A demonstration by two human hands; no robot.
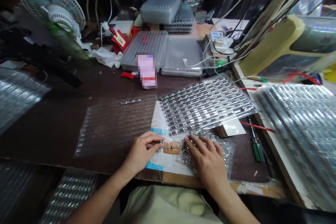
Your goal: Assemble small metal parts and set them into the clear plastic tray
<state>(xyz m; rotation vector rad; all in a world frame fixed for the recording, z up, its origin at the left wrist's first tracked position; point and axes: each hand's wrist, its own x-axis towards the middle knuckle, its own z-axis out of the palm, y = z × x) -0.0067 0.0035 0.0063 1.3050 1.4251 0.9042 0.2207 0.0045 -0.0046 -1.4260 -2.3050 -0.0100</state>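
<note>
Far left of the frame, stacked trays: clear blister trays are piled at the edge of a dark wooden bench.
Upper left, fan: a white desk fan is stood beyond the bench.
Lower middle, left hand: a small metal part is pinched between the fingertips of the left hand – the grip is closed.
Lower middle, block: a tan block, set with small metal pieces, is laid just beside those fingertips, on a white-and-blue sheet.
Lower middle, right hand: the right hand is rested over a crinkled clear plastic bag of small parts; whether it is gripping anything cannot be told.
Centre, filled tray: a clear tray of dark-and-metal connectors is laid just above both hands.
Centre left, flat tray: a clear ribbed tray is laid flat, with a metal strip on it.
Upper centre, blurred item: a pink-and-white object is too blurred to identify.
Right, tools: a green-handled screwdriver is laid beside the tray – more stacked trays are piled further right.
</note>
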